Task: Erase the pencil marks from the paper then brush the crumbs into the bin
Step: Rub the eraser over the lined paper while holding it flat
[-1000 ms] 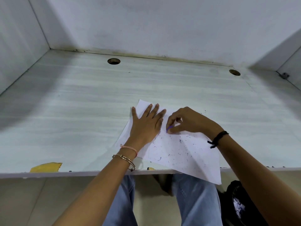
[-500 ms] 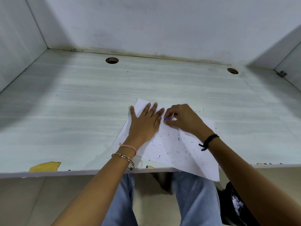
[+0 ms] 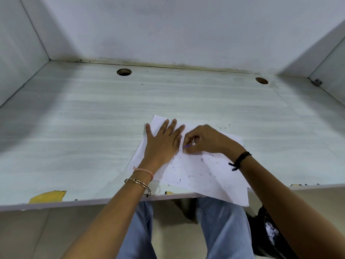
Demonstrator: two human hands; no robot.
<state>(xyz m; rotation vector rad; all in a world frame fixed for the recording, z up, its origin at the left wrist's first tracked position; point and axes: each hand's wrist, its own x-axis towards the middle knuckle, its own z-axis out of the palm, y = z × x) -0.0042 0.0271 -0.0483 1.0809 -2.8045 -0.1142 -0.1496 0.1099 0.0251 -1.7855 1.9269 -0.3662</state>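
Note:
A white sheet of paper (image 3: 205, 176) lies on the pale desk (image 3: 84, 131), its near right corner hanging over the front edge. Dark eraser crumbs (image 3: 201, 160) and faint pencil lines are scattered over it. My left hand (image 3: 162, 143) lies flat on the sheet's left part with fingers spread straight. My right hand (image 3: 203, 141) pinches a small purple eraser (image 3: 186, 146) and presses it on the paper just beside the left hand's fingers. A dark bin (image 3: 268, 234) with crumpled paper inside sits on the floor at lower right, partly hidden by my right arm.
Two round cable holes (image 3: 124, 72) (image 3: 261, 80) sit near the desk's back edge. White walls close in the back and both sides. A torn yellow patch (image 3: 46, 196) marks the front edge at left. A few crumbs (image 3: 223, 127) lie on the desk beyond the paper. My knees show under the desk.
My right hand with the eraser has rubbed back and forth over a small stretch of paper close to the left fingers. The left hand has stayed flat on the sheet.

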